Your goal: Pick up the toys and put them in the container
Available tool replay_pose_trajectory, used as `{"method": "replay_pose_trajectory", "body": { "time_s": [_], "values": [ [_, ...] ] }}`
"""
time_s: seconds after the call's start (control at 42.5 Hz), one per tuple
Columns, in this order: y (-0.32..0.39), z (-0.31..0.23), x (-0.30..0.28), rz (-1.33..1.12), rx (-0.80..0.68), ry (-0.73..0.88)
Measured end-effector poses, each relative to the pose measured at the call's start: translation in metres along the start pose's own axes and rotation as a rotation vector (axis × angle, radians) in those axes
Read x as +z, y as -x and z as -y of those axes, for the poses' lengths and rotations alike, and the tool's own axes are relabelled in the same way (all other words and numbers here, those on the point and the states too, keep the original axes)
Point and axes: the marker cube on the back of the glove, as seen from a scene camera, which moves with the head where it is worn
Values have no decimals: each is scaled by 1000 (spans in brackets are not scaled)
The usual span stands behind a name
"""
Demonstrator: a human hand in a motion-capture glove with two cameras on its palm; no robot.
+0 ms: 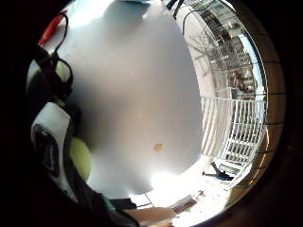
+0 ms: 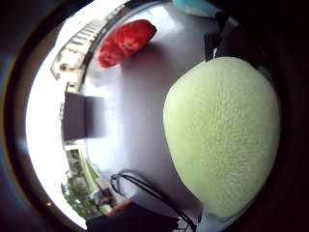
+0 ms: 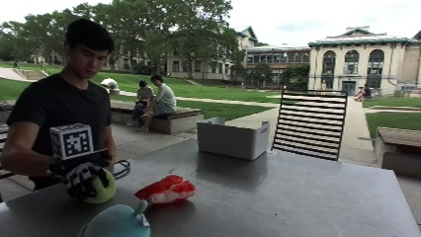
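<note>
The toys lie at the near end of the table [image 3: 296, 192]: a green ball [image 3: 102, 190], a red toy [image 3: 166, 190] and a teal toy [image 3: 118, 222]. The right hand [image 3: 84, 180] is on the ball, its gloved fingers [image 3: 79, 186] curled round it, and the ball seems to sit on the table top. In the thumb side palm view the ball [image 2: 223, 133] bulks large and close to the palm, with the red toy [image 2: 126, 41] lying on the table beyond it. The red toy is just beside the ball, on the side away from the person; the teal toy is near the ball too, at the table's front edge. The container [image 3: 232, 138], a grey open box, stands well apart from the ball, toward the far edge, with a slatted chair [image 3: 311, 123] just behind it.
</note>
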Motion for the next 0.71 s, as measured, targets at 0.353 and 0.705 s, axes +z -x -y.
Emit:
{"method": "replay_pose_trajectory", "body": {
  "time_s": [0.353,0.705],
  "values": [
    [111,11,-148,-5,-135,-208],
    [310,14,-271,-11,-316,-325]
  ]
}}
